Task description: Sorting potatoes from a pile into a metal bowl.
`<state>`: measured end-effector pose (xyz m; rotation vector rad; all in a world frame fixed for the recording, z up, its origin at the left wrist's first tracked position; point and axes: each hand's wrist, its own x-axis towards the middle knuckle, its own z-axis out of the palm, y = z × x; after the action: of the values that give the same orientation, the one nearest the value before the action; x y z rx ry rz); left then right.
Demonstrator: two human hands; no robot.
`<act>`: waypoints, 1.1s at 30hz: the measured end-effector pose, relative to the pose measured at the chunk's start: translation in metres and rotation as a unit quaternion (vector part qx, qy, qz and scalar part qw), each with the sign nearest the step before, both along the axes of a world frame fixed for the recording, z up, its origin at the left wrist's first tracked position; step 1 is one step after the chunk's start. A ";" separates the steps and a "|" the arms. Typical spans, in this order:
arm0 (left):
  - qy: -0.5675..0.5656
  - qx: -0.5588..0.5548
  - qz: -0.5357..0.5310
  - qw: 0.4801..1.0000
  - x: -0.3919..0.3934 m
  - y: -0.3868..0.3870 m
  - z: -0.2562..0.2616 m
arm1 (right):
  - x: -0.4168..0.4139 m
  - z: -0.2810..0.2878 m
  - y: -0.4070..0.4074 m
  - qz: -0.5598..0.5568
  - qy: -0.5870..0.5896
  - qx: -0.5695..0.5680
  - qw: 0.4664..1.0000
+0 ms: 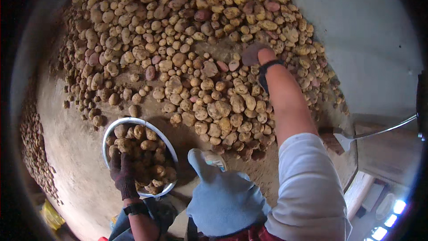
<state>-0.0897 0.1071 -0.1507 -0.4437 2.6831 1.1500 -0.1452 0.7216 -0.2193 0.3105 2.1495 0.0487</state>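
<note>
My left hand (124,175), in a dark knitted glove, lies over the near left side of a metal bucket (170,147). Its fingertips touch the potatoes (148,145) heaped inside; whether it grips one of them or the rim cannot be told. My right hand (253,54), gloved too, reaches far forward to the large potato pile (214,73), beside a bare patch of floor. Its fingers are blurred and turned from view, so any potato in them is hidden. Most potatoes are tan and soil-covered, with a few reddish ones among them.
A pale wall (361,40) bounds the pile on the right. Near its foot lies a metal-bladed tool (344,140) with a thin shaft. More small potatoes (35,150) lie at the far left, near a yellow bag (51,215). My shoe (214,159) stands close to the pile.
</note>
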 end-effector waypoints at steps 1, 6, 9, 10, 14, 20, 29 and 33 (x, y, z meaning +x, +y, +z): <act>-0.008 0.010 0.016 1.000 -0.001 0.001 0.003 | 0.007 0.002 0.004 -0.020 0.016 -0.040 0.999; -0.009 0.163 0.086 0.983 0.003 -0.024 -0.008 | 0.094 0.007 -0.009 0.083 0.127 -0.221 0.963; -0.009 0.157 0.096 0.983 -0.002 -0.020 -0.012 | 0.125 0.027 -0.007 0.017 0.182 -0.228 0.956; -0.010 0.139 0.083 0.987 -0.005 -0.024 -0.014 | 0.117 0.028 -0.011 -0.103 0.180 -0.215 0.954; -0.050 0.185 0.055 0.980 -0.015 -0.016 -0.006 | 0.071 0.034 -0.013 -0.266 0.277 -0.075 0.920; -0.049 0.178 0.020 0.983 -0.005 -0.016 0.002 | 0.025 0.011 -0.051 -0.236 0.092 0.015 0.967; -0.022 0.186 0.047 0.981 0.010 -0.031 0.002 | 0.044 0.003 -0.049 -0.193 0.143 -0.084 0.967; 0.004 0.223 0.075 0.972 0.005 -0.044 0.026 | 0.055 -0.040 -0.067 -0.101 0.247 -0.036 0.963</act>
<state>-0.0845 0.0628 -0.1243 -0.5656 2.3219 1.7417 -0.0901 0.6548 -0.2591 0.5436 2.5906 -0.2499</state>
